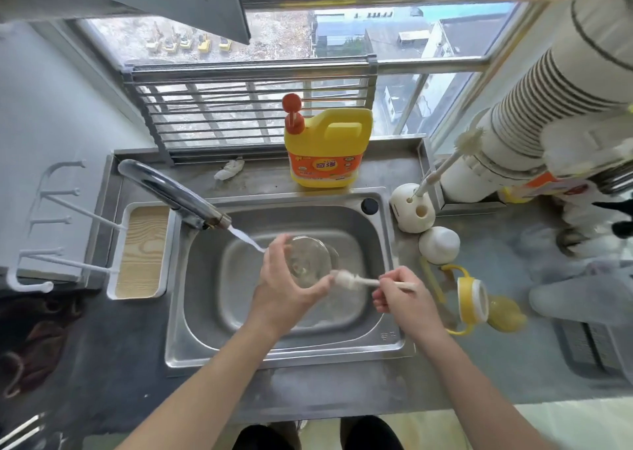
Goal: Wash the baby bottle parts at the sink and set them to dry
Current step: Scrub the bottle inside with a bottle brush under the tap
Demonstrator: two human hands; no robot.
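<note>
Clear bottle [308,257] upright in left hand [284,290] grip; right hand [399,300] pinches brush [358,280], head leftward

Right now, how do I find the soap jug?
Look at the window. On the steel ledge below it, just behind the sink, stands the soap jug. It is big and yellow with a red pump, unlike the round white brush holder nearby.

At the counter's rear edge a yellow detergent jug [327,148] is noted, with red-orange pump and orange label. The sink [284,353] is recorded as grey steel. At its left edge a white-rimmed tray [142,250] with pale wood-grain base is observed. The bottle [308,261] is clear, the brush [342,277] head white. A yellow, white-ringed bottle collar [474,300] is logged at the sink's right edge.
</note>
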